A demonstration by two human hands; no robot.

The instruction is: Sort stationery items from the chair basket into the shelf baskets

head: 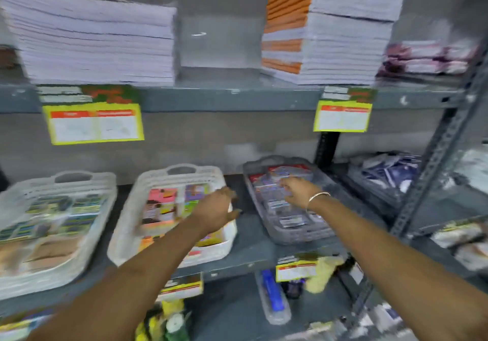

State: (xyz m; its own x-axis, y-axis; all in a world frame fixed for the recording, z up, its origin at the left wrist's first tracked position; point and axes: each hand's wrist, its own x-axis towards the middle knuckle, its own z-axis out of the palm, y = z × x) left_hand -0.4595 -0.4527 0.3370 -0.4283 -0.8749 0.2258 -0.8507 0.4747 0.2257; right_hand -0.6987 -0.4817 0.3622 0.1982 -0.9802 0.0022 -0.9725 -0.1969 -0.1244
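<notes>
Grey plastic basket (pixel 287 201) sits toward the right end of the shelf (pixel 250 245), its long axis running front to back. The right hand (pixel 299 191) is over its packets, fingers curled; any grip cannot be told through blur. The left hand (pixel 215 210) rests loosely spread at the white basket (pixel 171 214) rim, further away.

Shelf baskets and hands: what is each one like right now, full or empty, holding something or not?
Left white basket: filled with flat packets.
Middle white basket: holds colourful packets, turned at an angle.
Grey basket: holds clear packets.
Left hand: over the middle basket's right rim; too blurred to tell any grip.
Right hand: reaching into the grey basket; grip unclear.
Paper stacks: piled flat on the shelf above.
</notes>
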